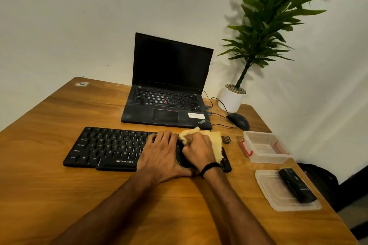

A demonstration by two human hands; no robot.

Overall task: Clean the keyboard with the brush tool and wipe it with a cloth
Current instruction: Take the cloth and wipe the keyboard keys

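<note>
Observed at the wooden table (59,195): a black Zebronics keyboard (103,145) lies flat in front of the person, its long axis running left to right, just before an open laptop (169,85).

Both hands are at the keyboard's right end. The left hand (161,153) rests flat on the keys, fingers straight and slightly spread, apparently steadying the board. The right hand (197,149) is curled around a bunched yellow cloth (216,143), pressing it onto the rightmost keys.

Assessment: the wiping step is in hand. The greater length of keys lies to the left of the cloth, and the left hand sits between the two, so a leftward pass would require it to shift.

What appears to be the black brush tool (296,185) lies well apart at right, on a clear plastic lid (266,183).
</note>
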